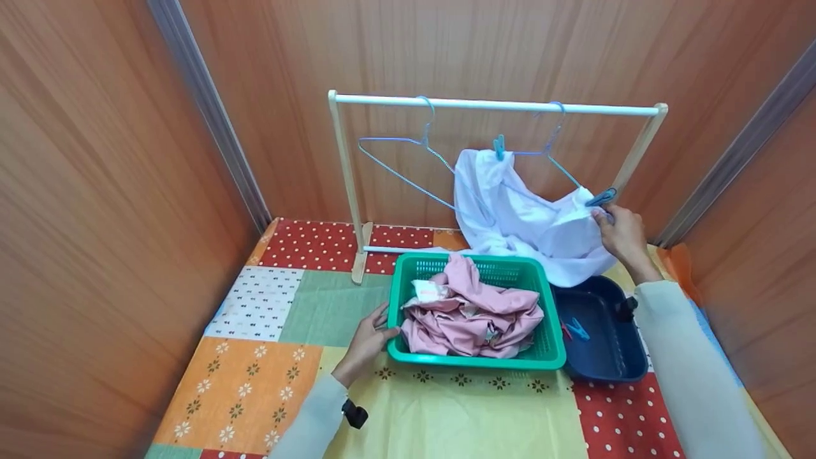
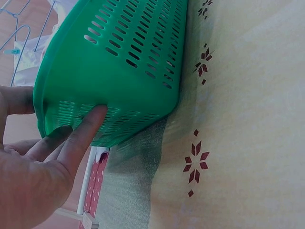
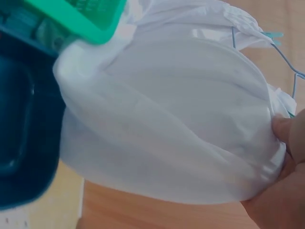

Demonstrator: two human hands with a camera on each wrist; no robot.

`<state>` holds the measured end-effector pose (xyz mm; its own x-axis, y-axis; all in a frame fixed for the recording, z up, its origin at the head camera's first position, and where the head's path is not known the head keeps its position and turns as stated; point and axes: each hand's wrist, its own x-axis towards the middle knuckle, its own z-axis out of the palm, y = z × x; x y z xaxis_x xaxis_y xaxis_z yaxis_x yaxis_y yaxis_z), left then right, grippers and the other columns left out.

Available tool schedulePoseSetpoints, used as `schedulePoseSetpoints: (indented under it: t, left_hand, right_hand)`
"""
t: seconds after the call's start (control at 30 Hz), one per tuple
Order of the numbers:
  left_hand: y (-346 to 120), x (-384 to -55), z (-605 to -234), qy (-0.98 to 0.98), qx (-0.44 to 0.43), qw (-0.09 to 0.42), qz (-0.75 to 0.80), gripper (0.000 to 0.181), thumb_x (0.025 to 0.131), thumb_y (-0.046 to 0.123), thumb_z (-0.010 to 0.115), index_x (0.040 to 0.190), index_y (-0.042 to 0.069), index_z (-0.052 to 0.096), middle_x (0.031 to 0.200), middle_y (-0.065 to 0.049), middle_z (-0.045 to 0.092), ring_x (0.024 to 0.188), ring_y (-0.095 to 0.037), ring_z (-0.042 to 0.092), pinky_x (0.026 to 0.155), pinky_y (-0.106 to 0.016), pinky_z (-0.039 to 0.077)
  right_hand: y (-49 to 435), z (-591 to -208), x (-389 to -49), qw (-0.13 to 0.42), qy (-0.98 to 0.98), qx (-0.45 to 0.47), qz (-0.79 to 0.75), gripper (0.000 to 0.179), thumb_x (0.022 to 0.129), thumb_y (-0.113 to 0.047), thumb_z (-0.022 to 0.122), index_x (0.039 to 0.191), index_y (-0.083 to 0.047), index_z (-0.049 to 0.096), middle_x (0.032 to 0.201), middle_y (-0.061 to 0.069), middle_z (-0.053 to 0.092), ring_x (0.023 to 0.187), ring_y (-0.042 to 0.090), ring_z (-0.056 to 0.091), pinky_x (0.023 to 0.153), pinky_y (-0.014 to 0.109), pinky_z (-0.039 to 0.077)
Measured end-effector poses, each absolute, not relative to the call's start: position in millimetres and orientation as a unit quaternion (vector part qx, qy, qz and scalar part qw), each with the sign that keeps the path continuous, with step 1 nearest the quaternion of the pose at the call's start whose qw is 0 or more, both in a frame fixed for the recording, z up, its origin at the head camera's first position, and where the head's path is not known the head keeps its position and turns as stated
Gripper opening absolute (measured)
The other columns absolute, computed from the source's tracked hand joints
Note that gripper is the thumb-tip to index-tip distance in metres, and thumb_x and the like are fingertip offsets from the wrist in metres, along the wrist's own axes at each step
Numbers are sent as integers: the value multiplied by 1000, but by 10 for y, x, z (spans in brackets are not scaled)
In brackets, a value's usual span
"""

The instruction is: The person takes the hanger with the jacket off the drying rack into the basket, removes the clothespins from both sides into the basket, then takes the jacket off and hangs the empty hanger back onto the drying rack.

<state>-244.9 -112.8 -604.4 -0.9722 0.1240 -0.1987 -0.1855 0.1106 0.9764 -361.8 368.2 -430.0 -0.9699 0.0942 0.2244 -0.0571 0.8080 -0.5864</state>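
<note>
My right hand [image 1: 623, 237] pinches a white garment [image 1: 529, 210] at its right end, just under a blue clothespin [image 1: 600, 197]. A second clothespin [image 1: 499, 147] clips the garment's other side to a blue wire hanger [image 1: 556, 137]. In the right wrist view, the white cloth [image 3: 167, 114] droops in a wide fold from the thumb and fingers. At the left side of a green basket [image 1: 475, 365], my left hand [image 1: 364, 341] grips the rim, thumb on top and fingers against the slotted outer wall [image 2: 128, 47]. Crumpled pink cloth [image 1: 468, 319] with a white label lies in the basket.
A white-barred rack [image 1: 382, 99] with wooden posts stands at the back, an unused hanger [image 1: 408, 180] on its left. Right of the basket, a dark blue tray [image 1: 602, 350] holds a blue clothespin [image 1: 577, 329] and a red one. Wooden panels [image 1: 115, 191] enclose the patchwork-covered table.
</note>
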Motion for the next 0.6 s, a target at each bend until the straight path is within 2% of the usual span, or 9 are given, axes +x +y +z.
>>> schedulePoseSetpoints:
  t: [0.1,0.33,0.6]
  left_hand:
    - [-1137,-2447,-6047,739,-25,117,663,70,95,9,59,156,12,25,151,-20,44,134,-37,50,103,-49,47]
    - [-1136,-2442,-6043,743,-30,122,658,69,96,11,59,156,14,26,152,-19,44,135,-38,49,103,-51,46]
    - [-1136,-2441,-6053,730,-23,119,672,69,96,9,58,156,12,24,153,-20,42,135,-38,49,104,-50,46]
  right_hand:
    - [3648,-4322,-3621,141,-935,-24,324,50,105,-36,40,131,3,56,127,30,59,118,47,53,100,63,41]
    - [3610,-4317,-3589,180,-924,-48,333,46,105,-34,44,129,2,59,132,28,58,125,47,51,105,61,37]
    - [3547,-4268,-3521,230,-903,-62,357,42,103,-32,49,126,0,62,126,26,63,122,46,55,104,59,40]
